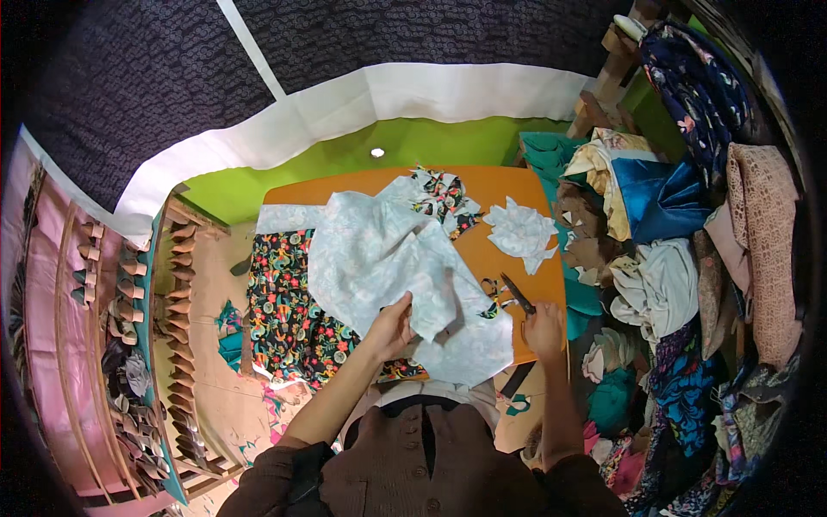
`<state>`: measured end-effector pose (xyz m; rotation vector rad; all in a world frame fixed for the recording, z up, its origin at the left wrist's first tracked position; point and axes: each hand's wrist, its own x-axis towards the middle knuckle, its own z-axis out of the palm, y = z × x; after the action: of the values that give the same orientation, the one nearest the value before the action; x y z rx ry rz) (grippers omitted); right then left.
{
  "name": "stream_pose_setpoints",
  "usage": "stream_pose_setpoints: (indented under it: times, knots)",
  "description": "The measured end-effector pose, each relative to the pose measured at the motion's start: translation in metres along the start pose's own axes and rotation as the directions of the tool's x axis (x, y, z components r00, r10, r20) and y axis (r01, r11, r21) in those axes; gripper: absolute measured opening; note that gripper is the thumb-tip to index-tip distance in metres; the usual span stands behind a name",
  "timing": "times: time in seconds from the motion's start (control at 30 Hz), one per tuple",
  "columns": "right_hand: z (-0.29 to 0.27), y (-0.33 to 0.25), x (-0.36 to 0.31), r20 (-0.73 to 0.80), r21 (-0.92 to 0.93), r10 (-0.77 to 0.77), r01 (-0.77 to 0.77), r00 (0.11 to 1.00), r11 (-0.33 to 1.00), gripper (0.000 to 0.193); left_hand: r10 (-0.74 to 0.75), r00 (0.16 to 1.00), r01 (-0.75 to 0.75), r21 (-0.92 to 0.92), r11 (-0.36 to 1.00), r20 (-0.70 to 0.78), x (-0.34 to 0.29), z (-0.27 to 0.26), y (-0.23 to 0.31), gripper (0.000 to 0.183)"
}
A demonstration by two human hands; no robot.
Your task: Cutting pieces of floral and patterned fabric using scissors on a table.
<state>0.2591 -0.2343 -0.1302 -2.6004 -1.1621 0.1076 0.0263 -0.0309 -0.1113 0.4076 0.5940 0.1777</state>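
Miscut risk: possible nick in the pale blue patterned cloth, from loose folds bunching near the scissors.
Shift risk: possible skewing over the black floral fabric, from one-sided pulling.
Left hand: closed on the cloth's near part, fingers bent.
Right hand: curled round the scissors' handles, blades pointing away.
Cloth position: rumpled across the orange table, partly covering the floral fabric.
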Motion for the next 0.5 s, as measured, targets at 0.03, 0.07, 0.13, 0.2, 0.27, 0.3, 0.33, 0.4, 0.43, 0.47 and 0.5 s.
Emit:
stream_pose_setpoints:
  times: [0.03,0.07,0.13,0.2,0.27,0.3,0.33,0.4,0.43,0.47,0.5]
  knots:
    - [0.001,-0.009,-0.002,-0.15,0.033,-0.026,0.031,0.988,0.999,0.029,0.037,0.998,-0.039,-0.045,0.998,-0.043,0.004,0.0,-0.003,0.033]
    - [0.008,-0.015,-0.003,-0.131,0.257,-0.016,0.05,0.991,0.965,0.029,0.062,0.995,-0.069,-0.087,0.994,-0.082,0.006,0.013,-0.003,0.032]
    - [0.017,-0.046,0.001,0.096,0.78,0.052,-0.107,0.994,0.616,0.028,0.067,0.993,-0.077,-0.114,0.99,-0.095,0.008,0.033,-0.006,0.032]
    - [0.013,-0.084,0.01,0.446,0.895,-0.005,-0.445,0.895,0.01,0.026,0.053,0.996,-0.061,-0.114,0.992,-0.076,0.013,0.043,-0.011,0.034]
    - [0.009,-0.102,0.026,0.562,0.795,-0.084,-0.566,0.823,-0.221,0.024,0.059,0.994,-0.062,-0.027,0.998,-0.09,0.02,0.05,-0.02,0.034]
    - [0.005,-0.106,0.033,0.548,0.816,-0.1,-0.557,0.831,-0.157,0.023,0.065,0.993,-0.059,0.06,0.996,-0.098,0.023,0.052,-0.024,0.034]
    - [0.003,-0.106,0.04,0.534,0.833,-0.119,-0.545,0.837,-0.093,0.022,0.066,0.993,-0.061,0.06,0.996,-0.1,0.024,0.049,-0.027,0.034]
    - [0.001,-0.103,0.053,0.494,0.858,-0.169,-0.51,0.853,-0.061,0.019,0.035,0.995,-0.014,0.22,0.976,-0.094,0.026,0.039,-0.031,0.037]
    - [-0.003,-0.103,0.059,0.392,0.92,-0.177,-0.39,0.903,0.05,0.019,0.038,0.988,0.001,0.259,0.966,-0.147,0.02,0.046,-0.026,0.038]
    - [-0.007,-0.104,0.064,0.285,0.954,-0.197,-0.256,0.938,0.158,0.02,0.039,0.988,0.001,0.258,0.966,-0.15,0.019,0.044,-0.022,0.038]
    - [-0.011,-0.102,0.07,0.206,0.947,-0.226,-0.136,0.952,0.29,0.023,-0.023,0.991,0.069,0.342,0.937,-0.135,0.018,0.04,-0.018,0.038]
